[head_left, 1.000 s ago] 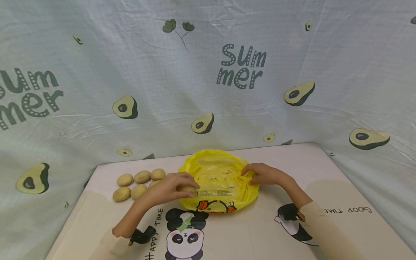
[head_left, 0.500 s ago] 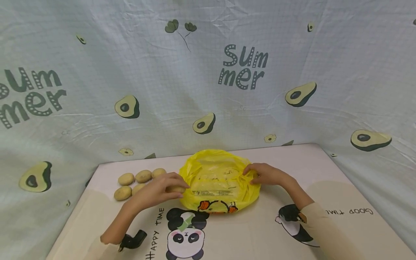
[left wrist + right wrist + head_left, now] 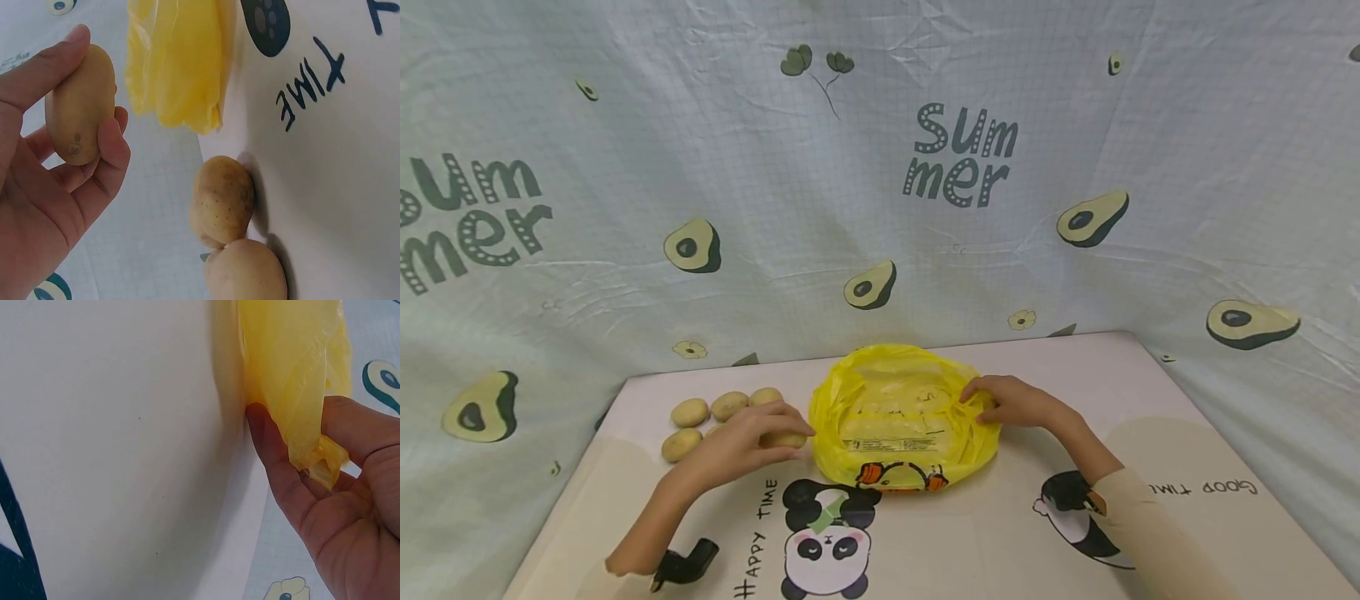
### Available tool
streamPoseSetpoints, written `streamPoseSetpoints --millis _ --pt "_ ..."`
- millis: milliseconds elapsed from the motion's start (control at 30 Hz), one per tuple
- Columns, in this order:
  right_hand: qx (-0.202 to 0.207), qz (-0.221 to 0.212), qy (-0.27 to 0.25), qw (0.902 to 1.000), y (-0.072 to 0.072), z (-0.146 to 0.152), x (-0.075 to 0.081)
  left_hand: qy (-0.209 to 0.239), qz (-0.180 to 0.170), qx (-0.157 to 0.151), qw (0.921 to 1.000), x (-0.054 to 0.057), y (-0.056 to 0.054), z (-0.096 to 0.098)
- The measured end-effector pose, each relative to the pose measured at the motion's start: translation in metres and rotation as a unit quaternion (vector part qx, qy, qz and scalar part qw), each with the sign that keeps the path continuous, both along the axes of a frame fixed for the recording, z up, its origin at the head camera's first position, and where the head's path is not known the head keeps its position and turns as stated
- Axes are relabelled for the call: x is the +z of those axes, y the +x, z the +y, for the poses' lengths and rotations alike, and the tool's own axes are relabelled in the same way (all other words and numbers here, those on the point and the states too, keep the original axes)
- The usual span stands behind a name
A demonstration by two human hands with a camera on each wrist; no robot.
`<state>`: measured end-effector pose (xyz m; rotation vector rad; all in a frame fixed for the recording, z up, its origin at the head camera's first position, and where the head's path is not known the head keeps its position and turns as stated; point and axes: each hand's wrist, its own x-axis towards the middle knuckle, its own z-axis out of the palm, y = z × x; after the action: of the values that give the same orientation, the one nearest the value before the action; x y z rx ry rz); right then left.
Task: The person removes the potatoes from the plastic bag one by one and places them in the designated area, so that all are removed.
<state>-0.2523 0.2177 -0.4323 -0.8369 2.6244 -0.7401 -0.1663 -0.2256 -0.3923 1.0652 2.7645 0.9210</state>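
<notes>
My left hand grips a potato between thumb and curled fingers, raised above the table just left of the yellow plastic bag. The bag lies spread with its mouth wide, printed text and an orange-and-black picture showing on it. At the bag's right edge, my right hand pinches a crumpled fold of the plastic between thumb and fingers. Several other potatoes lie in two rows to the left, some partly hidden behind my left hand.
The table wears a pale cover printed with a panda and lettering. Behind it hangs a light curtain with avocado prints. Black straps sit at the wrists.
My left hand has moved left, carrying the potato from over the bag's left edge to just outside it. My right hand keeps its hold on the bag's edge.
</notes>
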Motion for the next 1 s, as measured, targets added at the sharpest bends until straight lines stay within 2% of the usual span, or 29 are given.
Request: streamPoseSetpoints --millis 167,333,633,800,900,1000 --pt "-0.008 0.001 0.004 1.0000 -0.001 0.002 -0.002 0.003 0.006 -0.002 1.0000 -0.001 0.001 -0.008" --pt "-0.006 0.007 -0.003 0.9999 -0.001 0.002 -0.002 -0.007 0.005 0.019 0.9998 0.002 0.004 -0.017" --pt "-0.012 0.000 -0.010 0.9999 0.001 0.001 -0.002 -0.011 0.054 0.049 0.9973 0.000 0.009 -0.041" --pt "-0.010 0.012 -0.007 0.9999 0.001 0.002 -0.004 -0.004 0.056 0.068 0.9962 -0.003 0.013 -0.056" --pt "-0.010 0.012 -0.007 0.9999 0.002 0.002 -0.004 0.003 0.075 0.070 0.9947 -0.007 0.014 -0.063" --pt "-0.013 0.008 -0.009 0.9999 0.002 0.001 -0.004 0.001 0.110 0.074 0.9912 -0.009 0.015 -0.069"
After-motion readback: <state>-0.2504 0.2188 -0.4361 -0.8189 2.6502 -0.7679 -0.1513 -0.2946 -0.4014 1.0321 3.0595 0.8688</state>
